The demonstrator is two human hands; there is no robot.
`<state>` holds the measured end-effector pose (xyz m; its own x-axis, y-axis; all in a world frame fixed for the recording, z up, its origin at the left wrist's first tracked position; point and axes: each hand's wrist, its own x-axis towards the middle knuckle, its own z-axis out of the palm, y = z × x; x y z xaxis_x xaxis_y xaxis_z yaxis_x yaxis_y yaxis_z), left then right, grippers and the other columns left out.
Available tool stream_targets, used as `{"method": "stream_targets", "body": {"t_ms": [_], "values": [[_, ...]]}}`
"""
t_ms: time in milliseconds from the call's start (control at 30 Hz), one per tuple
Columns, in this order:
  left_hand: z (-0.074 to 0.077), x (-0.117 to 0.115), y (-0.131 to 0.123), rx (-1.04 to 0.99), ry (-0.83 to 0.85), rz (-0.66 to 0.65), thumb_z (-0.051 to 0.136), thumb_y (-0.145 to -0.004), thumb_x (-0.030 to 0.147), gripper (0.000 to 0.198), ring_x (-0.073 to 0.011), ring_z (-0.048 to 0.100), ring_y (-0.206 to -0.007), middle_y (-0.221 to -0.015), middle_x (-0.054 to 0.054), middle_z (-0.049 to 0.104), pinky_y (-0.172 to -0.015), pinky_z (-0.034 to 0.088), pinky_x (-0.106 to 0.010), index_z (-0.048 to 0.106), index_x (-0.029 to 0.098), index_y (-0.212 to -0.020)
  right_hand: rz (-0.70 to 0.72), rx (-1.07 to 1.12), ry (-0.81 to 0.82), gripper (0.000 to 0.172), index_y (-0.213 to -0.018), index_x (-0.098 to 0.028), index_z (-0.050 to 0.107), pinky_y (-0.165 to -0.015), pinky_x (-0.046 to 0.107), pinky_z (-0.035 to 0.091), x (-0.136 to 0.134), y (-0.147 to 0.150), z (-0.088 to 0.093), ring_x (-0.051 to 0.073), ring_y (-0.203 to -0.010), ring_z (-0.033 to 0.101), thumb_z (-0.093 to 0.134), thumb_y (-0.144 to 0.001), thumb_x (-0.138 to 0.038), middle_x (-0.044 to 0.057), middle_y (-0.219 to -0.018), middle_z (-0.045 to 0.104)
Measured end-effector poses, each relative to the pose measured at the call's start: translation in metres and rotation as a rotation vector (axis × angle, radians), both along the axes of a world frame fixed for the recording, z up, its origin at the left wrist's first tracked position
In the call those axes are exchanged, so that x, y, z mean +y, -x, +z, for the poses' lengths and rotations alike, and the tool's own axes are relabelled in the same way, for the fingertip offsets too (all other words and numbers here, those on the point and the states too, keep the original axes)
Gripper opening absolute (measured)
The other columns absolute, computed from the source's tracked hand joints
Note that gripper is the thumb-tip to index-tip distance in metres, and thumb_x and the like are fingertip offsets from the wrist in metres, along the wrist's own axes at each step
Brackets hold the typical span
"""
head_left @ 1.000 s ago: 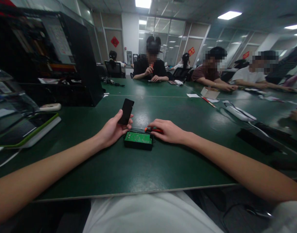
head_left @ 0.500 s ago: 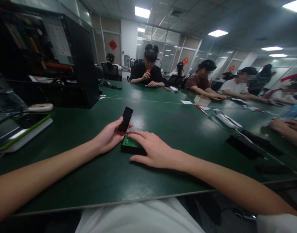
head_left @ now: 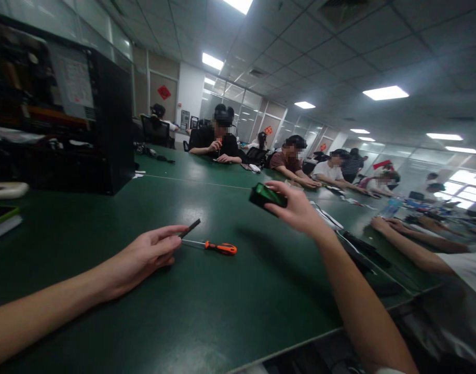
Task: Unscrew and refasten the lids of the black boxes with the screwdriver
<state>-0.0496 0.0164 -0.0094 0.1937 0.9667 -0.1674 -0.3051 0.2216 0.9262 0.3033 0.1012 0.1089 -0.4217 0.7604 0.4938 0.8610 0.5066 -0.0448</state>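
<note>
My left hand (head_left: pixel 146 255) rests low over the green table (head_left: pixel 230 311) and pinches a thin black cover plate (head_left: pixel 190 228) between thumb and fingers. An orange-handled screwdriver (head_left: pixel 214 246) lies on the table just right of that hand, untouched. My right hand (head_left: pixel 296 209) is raised above the table farther right and grips a small black case with a green circuit board (head_left: pixel 267 196) in it, tilted.
A large black open computer case (head_left: pixel 62 114) stands at the left. A green-edged device (head_left: pixel 2 218) lies at the far left. Several people sit along the table's far and right sides, one person's arm (head_left: pixel 409 244) close on the right. Black flat parts (head_left: pixel 362 249) lie nearby.
My right hand has picked the black case with the board up off the table and carried it up and right. The screwdriver now lies uncovered. The view has swung up and to the right.
</note>
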Motion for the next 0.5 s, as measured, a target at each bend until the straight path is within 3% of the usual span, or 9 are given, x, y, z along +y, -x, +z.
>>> {"method": "stream_targets", "body": {"t_ms": [100, 167, 233, 367, 500], "values": [[0.004, -0.003, -0.004, 0.066, -0.056, -0.047, 0.089, -0.075, 0.038, 0.056, -0.0166, 0.058, -0.09, -0.112, -0.005, 0.062, -0.073, 0.05, -0.025, 0.071, 0.026, -0.126, -0.258, 0.001, -0.019, 0.053, -0.136, -0.016, 0.056, -0.097, 0.043, 0.053, 0.047, -0.064, -0.006, 0.025, -0.109, 0.063, 0.07, -0.088, -0.037, 0.016, -0.122, 0.065], [0.005, -0.004, -0.006, 0.106, -0.11, -0.072, 0.087, -0.076, 0.038, 0.057, -0.0178, 0.057, -0.092, -0.121, -0.007, 0.063, -0.072, 0.048, -0.026, 0.07, 0.026, -0.129, -0.364, 0.005, 0.006, 0.035, -0.123, -0.018, 0.062, -0.092, 0.037, 0.055, 0.067, -0.104, -0.018, 0.017, -0.104, 0.063, 0.06, -0.096, -0.04, 0.01, -0.119, 0.063], [0.005, -0.004, -0.007, 0.148, -0.158, -0.087, 0.085, -0.077, 0.037, 0.058, -0.0185, 0.057, -0.091, -0.129, -0.008, 0.061, -0.072, 0.046, -0.028, 0.068, 0.025, -0.131, -0.409, 0.016, 0.023, 0.031, -0.119, -0.018, 0.063, -0.091, 0.034, 0.056, 0.076, -0.136, -0.03, 0.015, -0.104, 0.062, 0.057, -0.099, -0.04, 0.009, -0.12, 0.062], [0.006, -0.006, -0.007, 0.184, -0.176, -0.101, 0.084, -0.074, 0.033, 0.063, -0.0179, 0.055, -0.086, -0.131, -0.007, 0.062, -0.072, 0.044, -0.029, 0.066, 0.025, -0.134, -0.348, 0.043, -0.001, 0.029, -0.12, -0.02, 0.064, -0.092, 0.032, 0.055, 0.079, -0.17, -0.038, 0.016, -0.107, 0.062, 0.057, -0.099, -0.039, 0.01, -0.124, 0.061], [0.01, -0.008, -0.006, 0.161, -0.114, -0.151, 0.081, -0.069, 0.023, 0.071, -0.0181, 0.056, -0.084, -0.121, -0.007, 0.069, -0.075, 0.045, -0.029, 0.064, 0.025, -0.138, -0.179, 0.09, -0.122, 0.031, -0.119, -0.017, 0.063, -0.09, 0.033, 0.055, 0.077, -0.153, -0.025, 0.015, -0.102, 0.062, 0.056, -0.099, -0.041, 0.009, -0.119, 0.063]]}}
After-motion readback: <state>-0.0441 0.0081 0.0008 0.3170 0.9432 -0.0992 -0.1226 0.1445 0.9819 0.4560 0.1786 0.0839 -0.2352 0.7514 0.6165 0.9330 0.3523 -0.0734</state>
